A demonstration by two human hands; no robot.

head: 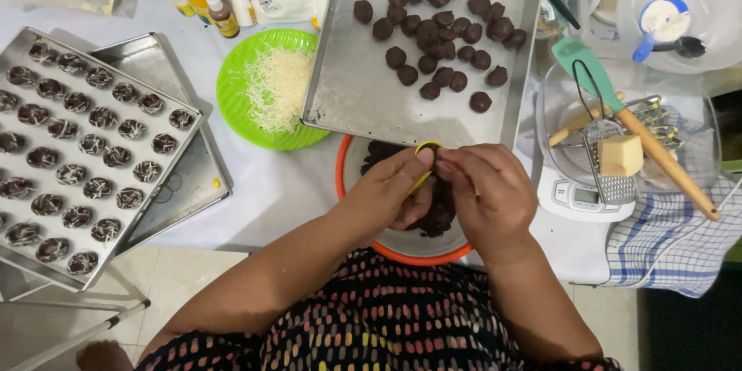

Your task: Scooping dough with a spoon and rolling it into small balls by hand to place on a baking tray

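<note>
- Left hand (pixel 394 189): fingers curled, thumb and forefinger pinching a small yellow scoop (pixel 424 161) at its ring end. Hand sits directly over the orange-rimmed bowl (pixel 349 199).
- Right hand (pixel 485 189): fingertips (pixel 448 166) bunched together, pressed against the scoop tip and the dark dough there. Not spread.
- Both hands meet fingertip to fingertip over the far half of the bowl.
- Chocolate dough (pixel 437 216): dark brown, lumpy mass inside the bowl, below and between the two hands; more shows at the bowl's far rim. Whether a piece sits between the right fingers: cannot tell, hidden by them.
- Metal baking tray (pixel 355 85): touching the bowl's far edge, overlapping it; carries a loose cluster of rolled dark dough balls (pixel 440 31), round, matte.
- Green plate (pixel 232 100): far-left of the bowl, holds shredded pale cheese (pixel 277 85).
- Second tray (pixel 23 263): well left of the bowl, rows of dark balls topped with white shreds (pixel 85 147).
- Kitchen scale (pixel 576 197): just right of the bowl, with a grater (pixel 607 162), a cheese block (pixel 621 156) and a green spatula (pixel 587 66) above it.
</note>
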